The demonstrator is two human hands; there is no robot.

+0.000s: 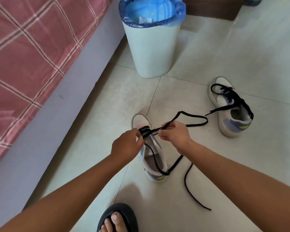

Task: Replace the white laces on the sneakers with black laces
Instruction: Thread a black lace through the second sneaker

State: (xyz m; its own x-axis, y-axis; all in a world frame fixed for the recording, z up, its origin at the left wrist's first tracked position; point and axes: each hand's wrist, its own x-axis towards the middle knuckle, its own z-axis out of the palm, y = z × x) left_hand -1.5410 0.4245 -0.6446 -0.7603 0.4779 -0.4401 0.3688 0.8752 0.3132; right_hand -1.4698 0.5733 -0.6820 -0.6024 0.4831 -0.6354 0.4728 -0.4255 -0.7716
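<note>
Sneaker point(155, 158) in front of the bin point(151, 47), black lace point(187, 117) through only its toe-end eyelets. Left hand point(126, 146) pinches the lace at the eyelets; right hand point(173, 133) pinches the strand being drawn through. Second sneaker point(231, 108), right of the bin, carries a black lace, ends untied. No white lace shows.

Tiled floor point(241, 47), bed point(32, 47), bin point(151, 52)

Near sneaker point(155, 158) eyelets hidden behind left hand point(126, 144). Sandalled foot point(117, 218) cut by bottom edge. Bin point(151, 37) contents too blurred to identify.
</note>
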